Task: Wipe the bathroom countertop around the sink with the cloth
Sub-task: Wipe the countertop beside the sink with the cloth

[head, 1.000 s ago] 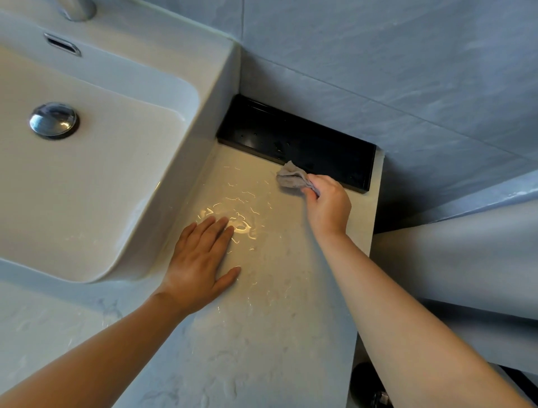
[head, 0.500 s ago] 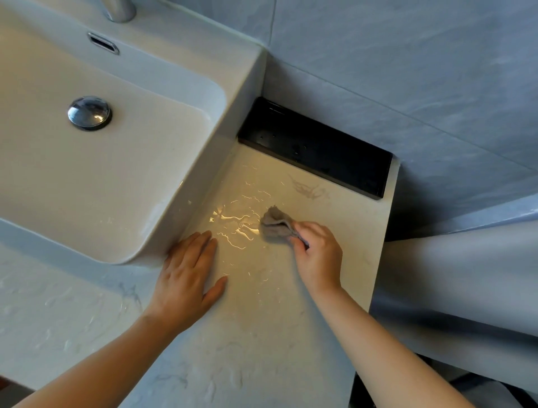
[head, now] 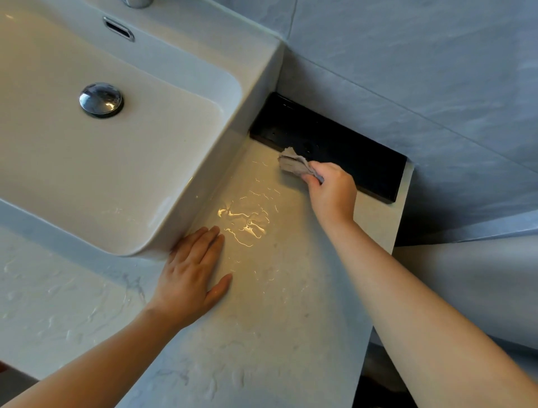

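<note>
**A:** What's lost to you on this feed?

**B:** The tap [head: 136,3] is cut by the top edge, so I see only its base. The sink [head: 256,96] runs off the left side.

**A:** And the cloth?

**B:** Part of the cloth [head: 292,164] is buried in the right hand [head: 332,192], whose fingertips curl under, out of my sight. Together they cover part of the tray [head: 349,154]. Pale specks on the tray are too small for me to name.

**A:** The other side?

**B:** The left hand [head: 189,276] hides the counter [head: 276,320] beneath it. I cannot tell whether its little finger touches the sink. Both forearms run off the bottom edge.
</note>
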A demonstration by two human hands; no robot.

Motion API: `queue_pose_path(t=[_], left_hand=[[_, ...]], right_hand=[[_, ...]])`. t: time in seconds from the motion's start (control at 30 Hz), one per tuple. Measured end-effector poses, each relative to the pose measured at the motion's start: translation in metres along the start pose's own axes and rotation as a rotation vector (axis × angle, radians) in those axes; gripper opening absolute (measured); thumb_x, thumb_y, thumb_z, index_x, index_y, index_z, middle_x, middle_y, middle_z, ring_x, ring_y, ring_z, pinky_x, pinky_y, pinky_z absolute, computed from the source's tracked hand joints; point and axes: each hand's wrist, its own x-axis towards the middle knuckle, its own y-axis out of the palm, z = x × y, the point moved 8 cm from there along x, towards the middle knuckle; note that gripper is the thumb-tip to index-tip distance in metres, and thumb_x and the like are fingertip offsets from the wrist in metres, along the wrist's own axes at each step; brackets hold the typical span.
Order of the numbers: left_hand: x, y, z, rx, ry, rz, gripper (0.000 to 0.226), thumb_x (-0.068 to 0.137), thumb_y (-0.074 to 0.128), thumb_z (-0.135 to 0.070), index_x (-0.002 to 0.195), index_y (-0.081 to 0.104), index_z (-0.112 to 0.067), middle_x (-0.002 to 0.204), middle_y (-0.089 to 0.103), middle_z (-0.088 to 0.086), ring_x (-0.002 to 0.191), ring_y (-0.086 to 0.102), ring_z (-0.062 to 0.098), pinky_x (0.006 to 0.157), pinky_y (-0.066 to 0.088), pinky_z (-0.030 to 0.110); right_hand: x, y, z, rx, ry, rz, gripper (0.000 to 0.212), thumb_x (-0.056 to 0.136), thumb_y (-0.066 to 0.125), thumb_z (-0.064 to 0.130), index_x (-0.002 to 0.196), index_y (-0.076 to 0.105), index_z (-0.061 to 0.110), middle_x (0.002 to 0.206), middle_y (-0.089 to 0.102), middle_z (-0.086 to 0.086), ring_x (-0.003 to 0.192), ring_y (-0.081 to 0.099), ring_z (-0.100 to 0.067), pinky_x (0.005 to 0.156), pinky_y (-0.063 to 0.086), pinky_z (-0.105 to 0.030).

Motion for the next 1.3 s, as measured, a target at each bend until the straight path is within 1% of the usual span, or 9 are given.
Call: queue_pose_path(t=[0.13, 0.53, 0.7, 0.83, 0.9, 0.97, 1.07, 1.2, 1.3], left_hand=[[0.0, 0.002, 0.001, -0.003, -0.016, 0.0, 0.069, 0.085, 0.044, -0.055, 0.138, 0.047, -0.011, 0.143, 0.045, 0.008, 0.133, 0.037, 0.025, 0.111, 0.026, 0.04], [0.0, 0.002, 0.001, -0.039, -0.022, 0.011, 0.068, 0.086, 0.045, -0.055, 0.138, 0.047, -0.01, 0.144, 0.045, 0.008, 0.135, 0.038, 0.026, 0.111, 0.029, 0.042], [-0.007, -0.002, 0.0, -0.046, -0.018, 0.041, 0.073, 0.089, 0.039, -0.055, 0.144, 0.036, -0.007, 0.149, 0.036, 0.01, 0.14, 0.028, 0.023, 0.117, 0.015, 0.033], [-0.026, -0.009, 0.004, -0.071, -0.048, 0.028, 0.072, 0.09, 0.04, -0.054, 0.143, 0.037, -0.006, 0.146, 0.039, 0.011, 0.137, 0.032, 0.024, 0.115, 0.018, 0.032], [-0.037, -0.009, 0.006, -0.067, -0.047, 0.041, 0.071, 0.09, 0.039, -0.055, 0.142, 0.038, -0.007, 0.144, 0.041, 0.01, 0.135, 0.035, 0.026, 0.113, 0.025, 0.035], [-0.045, -0.007, 0.011, -0.058, -0.056, 0.058, 0.071, 0.09, 0.04, -0.056, 0.142, 0.038, -0.008, 0.144, 0.043, 0.009, 0.135, 0.036, 0.026, 0.111, 0.031, 0.039], [-0.05, -0.005, 0.017, -0.032, -0.059, 0.067, 0.07, 0.089, 0.043, -0.055, 0.141, 0.042, -0.007, 0.141, 0.046, 0.01, 0.134, 0.039, 0.027, 0.108, 0.036, 0.042], [-0.049, -0.007, 0.018, -0.02, -0.049, 0.038, 0.069, 0.089, 0.044, -0.053, 0.139, 0.044, -0.007, 0.14, 0.047, 0.01, 0.132, 0.041, 0.027, 0.107, 0.038, 0.041], [-0.049, -0.007, 0.017, -0.027, -0.042, 0.019, 0.067, 0.089, 0.043, -0.052, 0.138, 0.045, -0.007, 0.139, 0.047, 0.01, 0.13, 0.042, 0.028, 0.106, 0.039, 0.042]], right_hand=[[0.005, 0.022, -0.003, -0.028, 0.001, -0.019, 0.022, 0.088, 0.062, 0.019, 0.108, 0.071, 0.015, 0.093, 0.067, -0.002, 0.085, 0.059, -0.02, 0.06, 0.034, -0.021], [-0.05, 0.028, 0.013, 0.111, -0.075, 0.027, 0.023, 0.081, 0.066, 0.007, 0.103, 0.072, 0.013, 0.097, 0.069, 0.0, 0.089, 0.061, -0.018, 0.071, 0.043, -0.02], [-0.088, 0.031, 0.02, 0.125, -0.069, 0.067, 0.023, 0.08, 0.066, 0.01, 0.102, 0.072, 0.013, 0.098, 0.07, 0.002, 0.089, 0.061, -0.016, 0.071, 0.04, -0.015], [-0.106, 0.032, 0.029, 0.213, -0.051, 0.174, 0.02, 0.079, 0.068, 0.012, 0.098, 0.073, 0.016, 0.093, 0.07, 0.004, 0.084, 0.063, -0.016, 0.069, 0.053, -0.029], [-0.106, 0.03, 0.032, 0.273, -0.023, 0.258, 0.018, 0.079, 0.069, 0.013, 0.096, 0.074, 0.018, 0.087, 0.07, 0.002, 0.078, 0.063, -0.018, 0.066, 0.054, -0.037], [-0.096, 0.019, 0.035, 0.274, -0.031, 0.248, 0.018, 0.08, 0.07, 0.013, 0.097, 0.074, 0.017, 0.083, 0.071, -0.001, 0.074, 0.062, -0.02, 0.064, 0.054, -0.04], [-0.06, 0.0, 0.039, 0.205, -0.058, 0.109, 0.021, 0.083, 0.069, 0.015, 0.103, 0.072, 0.011, 0.089, 0.072, -0.003, 0.078, 0.063, -0.019, 0.065, 0.054, -0.033], [-0.005, 0.015, 0.038, 0.105, -0.055, 0.053, 0.021, 0.088, 0.064, 0.021, 0.107, 0.071, 0.014, 0.092, 0.069, 0.001, 0.082, 0.061, -0.013, 0.056, 0.035, -0.011], [0.016, 0.036, 0.035, 0.074, -0.04, 0.043, 0.018, 0.089, 0.061, 0.024, 0.102, 0.072, 0.018, 0.088, 0.068, 0.001, 0.079, 0.061, -0.016, 0.053, 0.033, -0.018]])
